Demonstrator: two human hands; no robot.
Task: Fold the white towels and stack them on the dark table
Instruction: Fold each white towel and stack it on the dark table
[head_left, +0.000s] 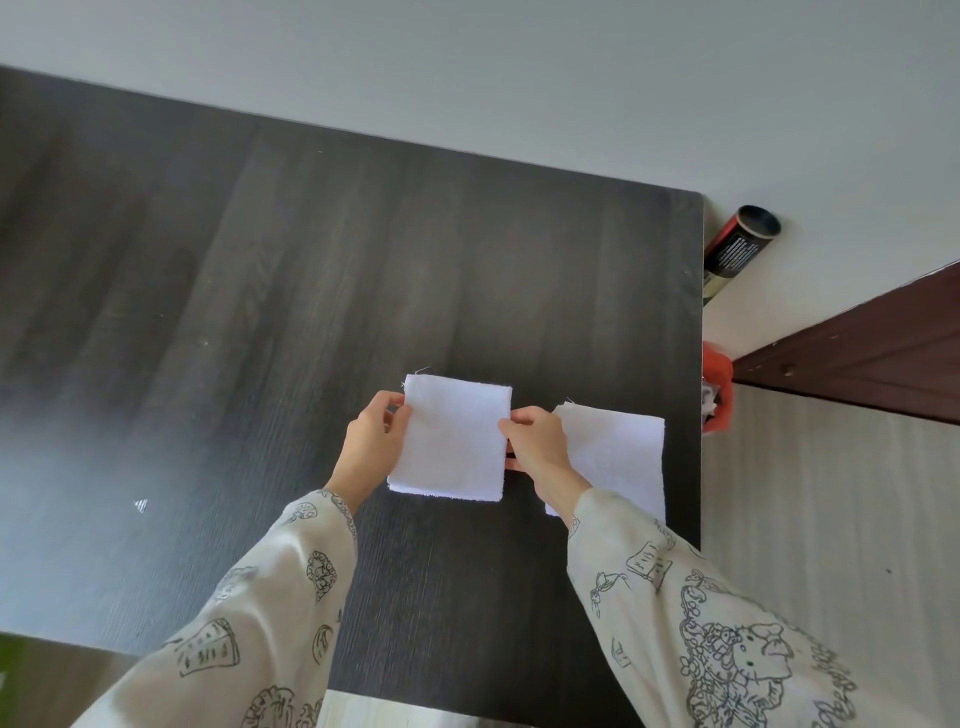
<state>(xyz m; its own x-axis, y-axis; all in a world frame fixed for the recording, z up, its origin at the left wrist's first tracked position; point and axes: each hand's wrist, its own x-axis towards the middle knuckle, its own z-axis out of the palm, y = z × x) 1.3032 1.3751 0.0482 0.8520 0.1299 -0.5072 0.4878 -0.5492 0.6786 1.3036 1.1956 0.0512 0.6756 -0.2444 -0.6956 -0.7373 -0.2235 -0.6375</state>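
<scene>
A small folded white towel (451, 439) is held between both hands just above the dark table (260, 312). My left hand (375, 437) pinches its left edge near the top corner. My right hand (535, 441) pinches its right edge, thumb on top. A second white towel (618, 457) lies flat on the table to the right, close to the table's right edge; my right hand and sleeve cover part of its left side.
A black and red cylinder (737, 244) leans by the wall past the table's right edge. An orange-red object (719, 389) sits on the floor beside that edge. A dark brown door (872, 353) stands at right. A small white scrap (141, 505) lies on the table's left.
</scene>
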